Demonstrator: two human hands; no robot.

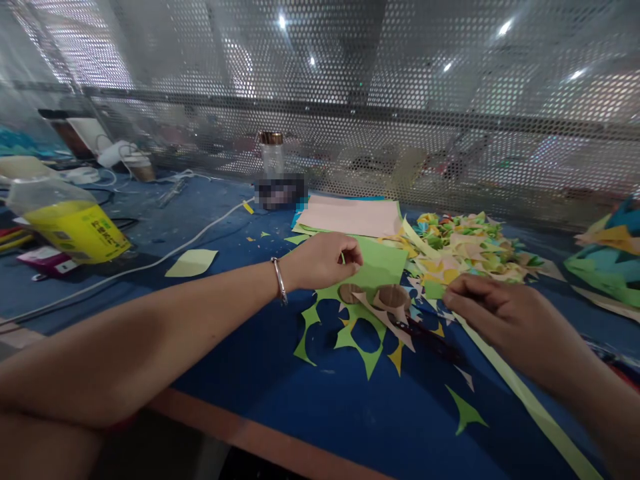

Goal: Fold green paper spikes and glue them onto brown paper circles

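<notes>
My left hand (333,259) is over a light green paper sheet (383,260), its fingers curled in; whatever is in them, if anything, is hidden. A bracelet (280,280) circles that wrist. My right hand (493,303) pinches a small green paper piece (434,289) at the fingertips. Between and below the hands lie green paper offcuts (367,347) with curved edges and a pinkish strip (385,313). Two round brownish things (393,295) sit there too, their kind unclear. A dark reddish object (435,339) beside them is blurred.
Behind lie stacked paper sheets (350,215) and a heap of coloured paper pieces (470,247). A yellow-labelled bottle (75,227), a white cable (200,233) and a pale paper (191,263) are left. A glass jar (273,157) stands before the perforated metal screen (350,80).
</notes>
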